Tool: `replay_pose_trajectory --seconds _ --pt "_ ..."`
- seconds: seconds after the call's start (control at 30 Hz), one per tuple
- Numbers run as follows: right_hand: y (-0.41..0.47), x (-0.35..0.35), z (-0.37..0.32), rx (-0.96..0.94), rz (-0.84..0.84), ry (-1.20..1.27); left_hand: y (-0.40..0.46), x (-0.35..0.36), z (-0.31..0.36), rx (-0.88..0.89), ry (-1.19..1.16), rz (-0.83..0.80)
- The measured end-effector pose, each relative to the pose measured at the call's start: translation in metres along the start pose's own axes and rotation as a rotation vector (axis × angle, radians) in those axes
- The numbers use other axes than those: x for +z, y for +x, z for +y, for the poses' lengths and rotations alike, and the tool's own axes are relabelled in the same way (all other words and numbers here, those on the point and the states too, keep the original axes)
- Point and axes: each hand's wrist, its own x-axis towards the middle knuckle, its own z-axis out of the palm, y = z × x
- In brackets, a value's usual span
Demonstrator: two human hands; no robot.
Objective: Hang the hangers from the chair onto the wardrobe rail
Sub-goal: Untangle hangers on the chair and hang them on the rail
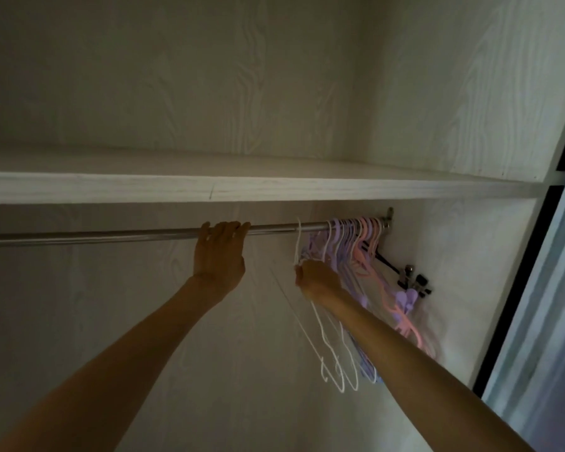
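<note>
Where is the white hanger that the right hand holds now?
In the head view, the white hanger hangs on the rail, right of centre, between the left hand and the bunched coloured hangers.

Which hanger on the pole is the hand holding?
The white hanger, hooked on the rail apart from the bunch. The right hand grips it; the pink and purple hangers crowd together nearer the wall.

Back wall [144, 76]: pale panel with a faint wood-grain pattern, running above and below the shelf.
Shelf [274, 190]: a whitish board spanning the wardrobe from left to right, its front edge brighter than the panels.
Side wall [470, 93]: same pale grain, at the right.
Frame [535, 272]: a dark strip at the right edge.
Light: dim and soft inside; cooler, bluish beyond the frame.
</note>
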Motion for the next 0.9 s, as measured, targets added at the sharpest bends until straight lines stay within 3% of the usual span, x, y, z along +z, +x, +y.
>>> replay_pose_trajectory --seconds 0.13,0.3,0.37,0.5,0.67,0.9 --pt "0.001 0.001 0.005 -0.009 -0.008 0.009 -0.006 0.007 0.001 -0.012 -0.017 0.020" --pt "0.006 -0.025 0.004 -0.268 0.498 0.079 -0.008 0.012 0.001 -0.019 -0.024 0.021" --pt "0.016 -0.029 0.000 -0.372 0.498 -0.032 -0.008 0.012 0.002 -0.025 -0.008 -0.005" --pt "0.025 -0.033 0.000 -0.394 0.558 -0.277 -0.004 0.007 0.004 -0.047 0.002 -0.106" --pt "0.030 -0.045 0.027 -0.394 0.556 -0.355 -0.002 0.006 0.008 -0.080 0.039 -0.146" --pt "0.026 -0.048 0.064 -0.291 0.413 -0.381 -0.005 0.006 0.014 -0.102 0.119 -0.216"
